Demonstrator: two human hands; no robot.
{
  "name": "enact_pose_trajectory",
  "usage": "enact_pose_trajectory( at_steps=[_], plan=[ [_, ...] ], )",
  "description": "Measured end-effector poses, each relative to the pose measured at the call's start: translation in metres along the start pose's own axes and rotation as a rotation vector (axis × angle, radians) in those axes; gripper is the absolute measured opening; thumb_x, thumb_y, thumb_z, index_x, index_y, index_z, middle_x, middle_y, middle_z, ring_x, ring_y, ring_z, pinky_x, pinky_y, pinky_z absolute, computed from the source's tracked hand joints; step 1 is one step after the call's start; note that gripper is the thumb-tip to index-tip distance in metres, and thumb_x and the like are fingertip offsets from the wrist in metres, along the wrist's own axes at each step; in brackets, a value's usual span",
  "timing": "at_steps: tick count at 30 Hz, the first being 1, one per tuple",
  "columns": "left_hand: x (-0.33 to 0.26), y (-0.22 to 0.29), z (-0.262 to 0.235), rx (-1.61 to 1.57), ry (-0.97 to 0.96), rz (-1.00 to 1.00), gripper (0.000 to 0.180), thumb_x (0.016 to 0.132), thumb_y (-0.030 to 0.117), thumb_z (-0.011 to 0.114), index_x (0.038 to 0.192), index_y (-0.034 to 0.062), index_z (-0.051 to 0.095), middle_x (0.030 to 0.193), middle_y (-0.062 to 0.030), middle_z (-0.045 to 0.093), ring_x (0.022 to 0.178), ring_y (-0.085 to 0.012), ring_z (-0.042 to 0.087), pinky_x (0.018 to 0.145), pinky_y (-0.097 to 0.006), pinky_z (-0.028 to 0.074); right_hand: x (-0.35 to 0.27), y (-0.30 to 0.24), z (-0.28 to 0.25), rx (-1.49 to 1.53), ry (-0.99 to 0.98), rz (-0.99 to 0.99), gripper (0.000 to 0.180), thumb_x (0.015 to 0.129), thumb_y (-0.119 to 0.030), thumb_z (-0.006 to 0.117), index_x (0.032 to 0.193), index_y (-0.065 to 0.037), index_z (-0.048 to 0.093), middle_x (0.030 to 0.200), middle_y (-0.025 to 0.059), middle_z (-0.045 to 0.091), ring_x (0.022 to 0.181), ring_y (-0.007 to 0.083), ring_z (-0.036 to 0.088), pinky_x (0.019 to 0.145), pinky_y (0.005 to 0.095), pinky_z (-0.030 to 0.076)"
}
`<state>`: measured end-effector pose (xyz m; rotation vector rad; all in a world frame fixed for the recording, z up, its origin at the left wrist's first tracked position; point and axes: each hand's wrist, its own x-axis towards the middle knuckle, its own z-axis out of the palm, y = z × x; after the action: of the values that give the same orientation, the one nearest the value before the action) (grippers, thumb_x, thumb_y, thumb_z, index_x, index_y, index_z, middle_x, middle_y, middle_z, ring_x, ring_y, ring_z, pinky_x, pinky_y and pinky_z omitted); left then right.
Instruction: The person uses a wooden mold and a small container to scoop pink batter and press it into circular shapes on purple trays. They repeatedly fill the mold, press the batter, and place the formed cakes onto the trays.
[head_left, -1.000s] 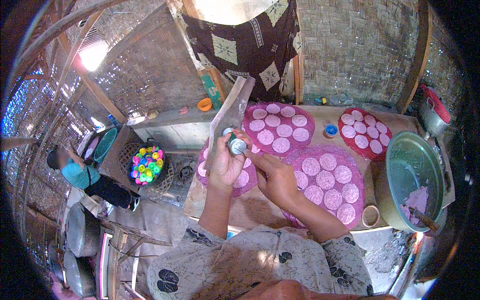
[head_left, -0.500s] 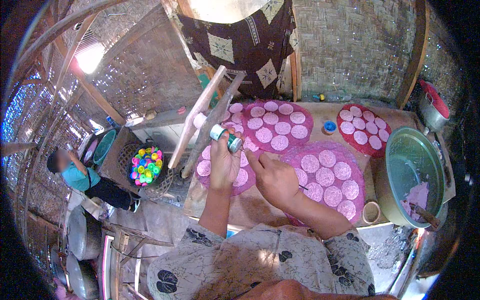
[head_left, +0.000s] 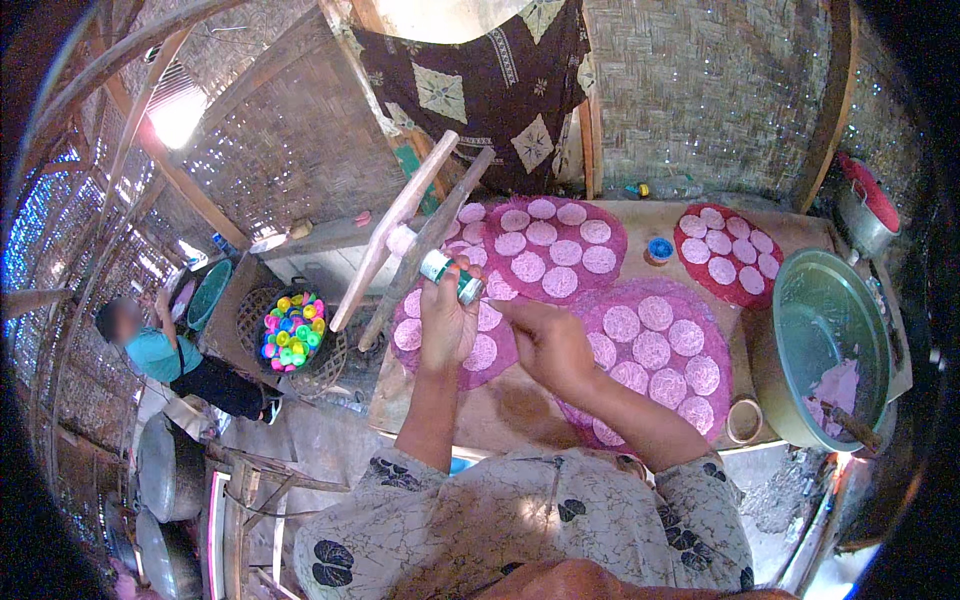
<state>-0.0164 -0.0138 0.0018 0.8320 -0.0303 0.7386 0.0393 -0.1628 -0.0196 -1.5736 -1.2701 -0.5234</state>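
My left hand [head_left: 447, 325] is wrapped round a small green-and-white cylindrical container [head_left: 452, 277], held tilted above the table. Close to its right end is my right hand [head_left: 548, 345], fingers curled together; whatever they pinch is too small to make out. Below and around both hands lie round pink mats [head_left: 625, 255] bearing rows of flat pale-pink discs [head_left: 651, 350] with a stringy surface. Just left of the container stands a wooden device with two long arms [head_left: 400, 225], a pale lump [head_left: 401, 240] between them.
On the right a large green basin [head_left: 775, 375] holds pink dough [head_left: 838, 390] and a wooden paddle. A red mat [head_left: 690, 262] of discs, a blue-topped cup [head_left: 659, 251] and a small ring [head_left: 744, 421] are nearby. Left, a basket holds colourful plastic pieces [head_left: 294, 332]; another person [head_left: 160, 350] stands beyond.
My right hand has shifted slightly, its index finger curling in more from its stretched position. My left hand and the container stay nearly still. The other person's arm has moved a little.
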Motion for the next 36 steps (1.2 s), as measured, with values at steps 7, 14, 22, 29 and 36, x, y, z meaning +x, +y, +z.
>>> enact_pose_trajectory(
  at_steps=[7,14,22,29,36],
  plan=[
    [0.003,-0.003,-0.009,-0.003,-0.007,0.015,0.013,0.099,0.008,0.053,0.110,0.0050,0.047,0.101,-0.0064,0.055,0.090,-0.0166,0.058,0.079,-0.030,0.054,-0.001,-0.003,0.000,0.204,-0.165,0.308,0.032,0.088,-0.008,0.059,0.118,-0.005,0.065,0.073,0.0057,0.062,0.059,0.0199,0.059,0.051,0.0336,0.044],
    [-0.001,0.003,-0.005,-0.004,-0.055,0.026,0.015,0.098,0.008,0.054,0.111,0.0055,0.047,0.100,-0.0065,0.056,0.091,-0.0182,0.058,0.084,-0.033,0.053,0.009,0.005,-0.005,1.027,-0.373,0.971,0.030,0.091,-0.008,0.060,0.121,-0.009,0.065,0.068,-0.0002,0.055,0.047,0.0096,0.045,0.042,0.0244,0.032],
    [-0.005,0.011,-0.001,-0.015,-0.071,0.027,0.014,0.099,0.008,0.054,0.111,0.0058,0.047,0.100,-0.0069,0.056,0.090,-0.0182,0.058,0.085,-0.034,0.052,-0.003,-0.016,-0.005,-0.332,-0.190,-0.071,0.042,0.085,-0.008,0.062,0.127,-0.008,0.060,0.066,0.0079,0.057,0.059,0.0219,0.060,0.050,0.0349,0.047],
    [-0.003,0.010,-0.006,-0.052,-0.150,0.042,0.017,0.098,0.010,0.055,0.113,0.0050,0.047,0.101,-0.0060,0.052,0.095,-0.0182,0.054,0.088,-0.033,0.050,0.003,0.007,0.000,0.907,-0.382,0.746,0.045,0.088,-0.009,0.063,0.132,-0.012,0.056,0.066,0.0032,0.053,0.057,0.0133,0.055,0.046,0.0314,0.043],
    [-0.002,0.009,-0.006,0.026,-0.120,0.048,0.018,0.098,0.010,0.055,0.114,0.0058,0.047,0.102,-0.0060,0.052,0.096,-0.0181,0.055,0.088,-0.033,0.051,-0.010,0.012,0.021,0.234,-0.018,0.136,0.044,0.090,-0.008,0.061,0.133,-0.012,0.055,0.065,0.0017,0.052,0.058,0.0104,0.052,0.048,0.0322,0.045]
  ],
)
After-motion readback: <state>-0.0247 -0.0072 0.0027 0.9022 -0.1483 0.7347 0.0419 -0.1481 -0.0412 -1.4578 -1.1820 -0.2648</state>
